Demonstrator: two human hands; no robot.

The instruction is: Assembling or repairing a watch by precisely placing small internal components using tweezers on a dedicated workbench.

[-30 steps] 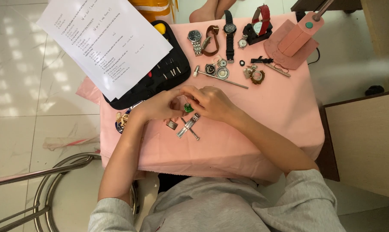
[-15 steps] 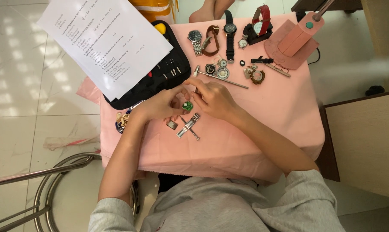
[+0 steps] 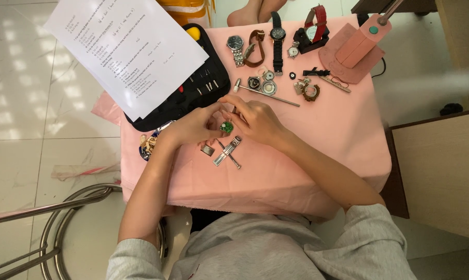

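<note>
Both hands are meeting over the middle of the pink tablecloth (image 3: 307, 155). The left hand (image 3: 195, 127) is coming in from eight o'clock and the right hand (image 3: 255, 120) from four o'clock, their fingertips closing together around a small round green part (image 3: 226, 126). The green part is sitting right between the two sets of fingertips, showing in the gap at the lower edge of the grip; the left thumb and the right fingers are pinching it from either side, though which fingers are actually bearing on it is too small to tell.

Just below the hands, at six o'clock from the green part, a small metal tool (image 3: 227, 152) with crossed arms is lying flat on the cloth, and a little square metal piece (image 3: 208, 150) is lying just beside it at nine o'clock. At twelve o'clock from the hands a thin metal rod (image 3: 268, 94) is lying, with loose watch cases (image 3: 261, 84) just above it. Farther toward twelve, several wristwatches (image 3: 277, 36) are lying in a row. At eleven o'clock a black tool case (image 3: 198, 88) is lying open, half covered by a printed sheet of paper (image 3: 125, 49). A pink stand (image 3: 358, 46) is standing at one o'clock.
</note>
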